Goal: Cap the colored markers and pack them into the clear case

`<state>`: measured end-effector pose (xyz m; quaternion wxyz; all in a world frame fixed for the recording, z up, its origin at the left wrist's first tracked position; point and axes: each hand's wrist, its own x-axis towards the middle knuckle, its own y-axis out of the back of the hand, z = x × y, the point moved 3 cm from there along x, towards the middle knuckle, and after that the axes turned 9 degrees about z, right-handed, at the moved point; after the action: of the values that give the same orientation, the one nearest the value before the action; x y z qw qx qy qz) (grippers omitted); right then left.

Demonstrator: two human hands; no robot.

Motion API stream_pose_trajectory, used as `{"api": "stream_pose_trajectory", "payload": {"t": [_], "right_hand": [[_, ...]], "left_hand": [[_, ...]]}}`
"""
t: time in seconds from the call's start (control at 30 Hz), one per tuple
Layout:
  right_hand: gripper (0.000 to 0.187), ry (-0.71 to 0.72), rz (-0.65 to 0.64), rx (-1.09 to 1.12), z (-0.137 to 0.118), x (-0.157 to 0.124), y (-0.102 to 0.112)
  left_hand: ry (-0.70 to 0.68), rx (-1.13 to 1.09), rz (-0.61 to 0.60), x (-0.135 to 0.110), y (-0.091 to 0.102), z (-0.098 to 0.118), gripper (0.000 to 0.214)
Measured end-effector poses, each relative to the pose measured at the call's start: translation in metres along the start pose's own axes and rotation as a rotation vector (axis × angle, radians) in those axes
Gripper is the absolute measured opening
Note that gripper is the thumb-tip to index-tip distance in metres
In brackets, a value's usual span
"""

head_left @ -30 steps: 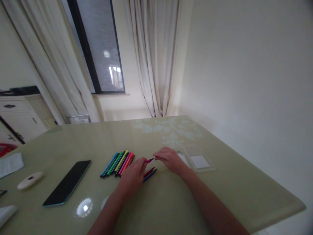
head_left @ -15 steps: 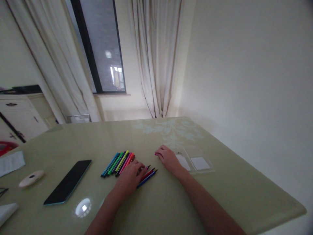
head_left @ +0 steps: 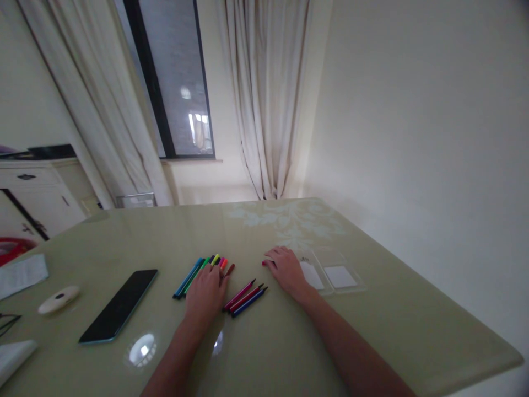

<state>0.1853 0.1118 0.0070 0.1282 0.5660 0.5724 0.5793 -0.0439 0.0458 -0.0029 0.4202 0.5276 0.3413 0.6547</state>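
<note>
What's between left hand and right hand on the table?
Three loose pens, magenta, red and blue, side by side on the table, between left hand and right hand; head view.

Dim, soft, wide-angle warp, tabletop point(head_left: 289, 342) glare

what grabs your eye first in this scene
The bright colours mid-table stand out: a row of markers lies partly under the left hand, with three loose markers just to its right. The right hand rests on the table beside a clear plastic case, and a black phone lies farther left.
</note>
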Motion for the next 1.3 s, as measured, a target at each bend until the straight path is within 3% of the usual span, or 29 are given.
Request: {"api": "stream_pose_trajectory", "payload": {"t": [0.13,0.27,0.37,0.47,0.63,0.73,0.93,1.17,1.3], "right_hand": [[0.032,0.107,0.069,0.238,-0.015,-0.007,0.009],[0.026,0.269,-0.010,0.383,-0.032,-0.013,0.009],[0.025,0.312,-0.013,0.426,-0.027,-0.011,0.014],[0.025,0.241,0.083,0.461,-0.001,-0.004,0.028],[0.020,-0.047,0.257,0.343,0.044,0.000,0.043],[0.017,-0.099,0.196,0.244,0.039,-0.002,0.033],[0.016,0.070,-0.106,0.093,-0.001,-0.003,0.001],[0.012,0.069,-0.059,0.006,-0.001,-0.002,-0.006],[0.012,0.043,-0.097,-0.010,-0.001,-0.002,-0.008]], "left_hand": [[-0.104,-0.245,0.040,0.001,0.004,0.019,0.019],[-0.095,-0.497,-0.069,-0.006,0.005,0.043,0.019],[-0.078,-0.555,-0.147,-0.009,0.005,0.048,0.019],[-0.043,-0.523,-0.137,-0.005,0.007,0.036,0.024],[-0.033,-0.484,-0.034,0.005,0.009,0.013,0.022],[-0.095,-0.414,-0.054,0.003,0.007,0.018,0.019],[-0.102,-0.318,-0.083,-0.006,0.004,0.029,0.017],[-0.104,-0.325,-0.146,-0.003,0.002,0.029,0.025],[-0.085,-0.313,-0.159,-0.002,0.005,0.031,0.027]]}}
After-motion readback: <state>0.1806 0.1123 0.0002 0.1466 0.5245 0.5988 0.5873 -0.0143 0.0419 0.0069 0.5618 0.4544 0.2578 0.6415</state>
